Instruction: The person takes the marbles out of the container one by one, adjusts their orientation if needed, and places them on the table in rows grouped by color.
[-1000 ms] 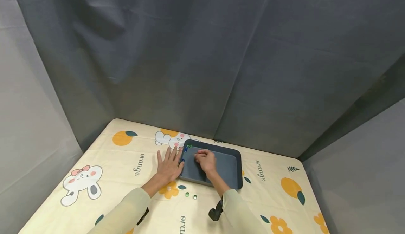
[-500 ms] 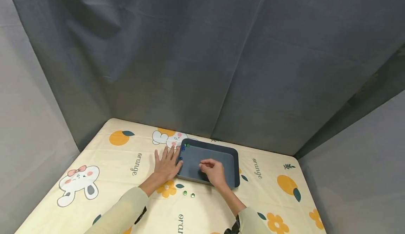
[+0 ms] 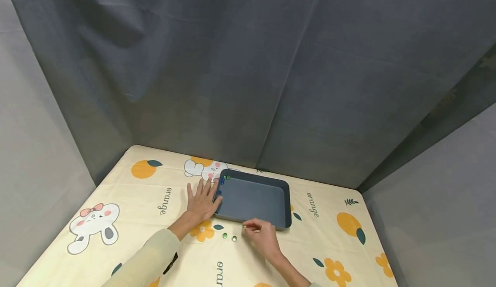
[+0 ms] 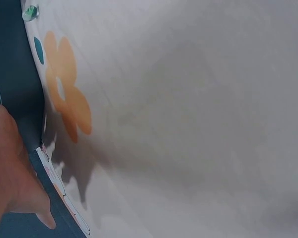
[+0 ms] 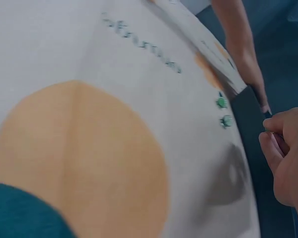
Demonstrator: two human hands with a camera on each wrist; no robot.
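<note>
On the cloth (image 3: 302, 237) sits the tray (image 3: 253, 196); your right hand (image 3: 265, 240) has drawn back from above it to its near edge.
Your left hand (image 3: 202, 203) stays spread at its left side; your right seems to pinch a green bead (image 3: 243, 226), now nearer the loose green pair (image 3: 224, 235) than the beads inside (image 3: 220, 192).

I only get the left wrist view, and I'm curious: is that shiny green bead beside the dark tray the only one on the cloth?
Observer: No, the head view shows two green beads on the cloth.
Visitor: Any other colours about?
Observer: Yes, blue beads lie inside the tray, along its left side.
Visitor: And what's the other hand doing?
Observer: The right hand seems to pinch a small greenish object by the tray's near edge.
</note>
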